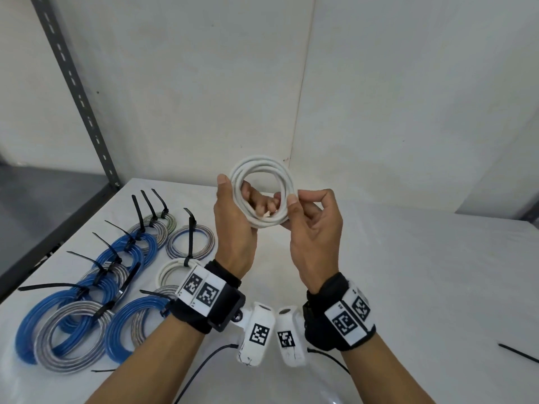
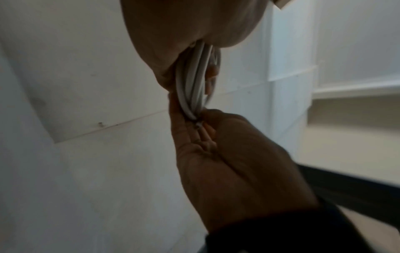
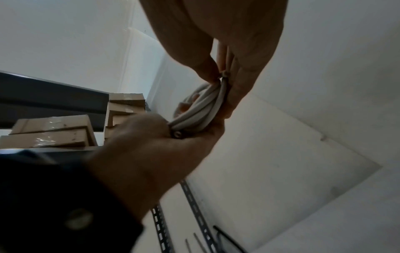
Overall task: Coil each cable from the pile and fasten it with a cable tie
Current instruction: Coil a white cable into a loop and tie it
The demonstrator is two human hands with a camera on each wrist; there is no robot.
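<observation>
- Both hands hold one white cable coil up in the air above the table, between the person and the wall
- Left hand grips the coil's left side, thumb on the near face and fingers curled through the ring from behind
- Right hand pinches the right side between thumb and forefinger, with the other fingers curled loosely below
- Cable's cut end sits at the bottom of the ring, near the fingers; from the wrist views it looks trapped between the two hands
- No tie is on this coil yet, so the step in hand is likely closing off the last turn
- Finished coils in blue, grey and white lie at the left of the table, each with a black tie standing out of it
- One loose cable tie lies well apart at the right edge
- Risk: reaching for that tie means freeing the right hand, and the stiff turns may spring open if the left grip does not cover the free end
- Risk: the turns already sit slightly staggered, so a tie pulled tight may miss one
</observation>
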